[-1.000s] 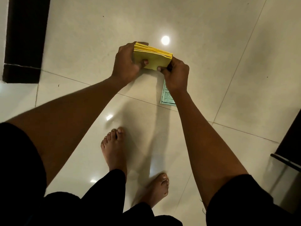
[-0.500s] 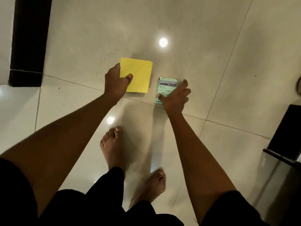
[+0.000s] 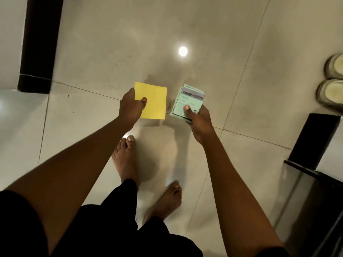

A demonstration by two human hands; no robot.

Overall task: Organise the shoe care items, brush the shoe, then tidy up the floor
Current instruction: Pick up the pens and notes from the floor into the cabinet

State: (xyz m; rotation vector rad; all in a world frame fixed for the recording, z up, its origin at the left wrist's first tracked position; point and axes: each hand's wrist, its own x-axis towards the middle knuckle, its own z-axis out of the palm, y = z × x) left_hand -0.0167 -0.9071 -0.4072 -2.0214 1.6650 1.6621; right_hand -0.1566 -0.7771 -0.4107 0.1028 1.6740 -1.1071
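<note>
My left hand (image 3: 130, 108) grips a square yellow stack of paper (image 3: 153, 101) by its left edge, thumb on top, held flat above the floor. My right hand (image 3: 199, 117) holds a pale green printed packet (image 3: 188, 99) with dark lettering, thumb pressed on its face. The two items hang side by side, a small gap between them. A pair of pale shoes (image 3: 334, 78) lies at the right edge, partly cut off.
Glossy beige floor tiles (image 3: 111, 43) reflect a ceiling light (image 3: 183, 51). A dark door frame (image 3: 39, 43) stands at the upper left. Dark furniture (image 3: 315, 141) sits at the right. My bare feet (image 3: 126, 160) stand below my hands.
Earlier both hands held the yellow stack. My right hand then reached to the green packet on the floor and has now lifted it. The view shifted, bringing shoes in at right.
</note>
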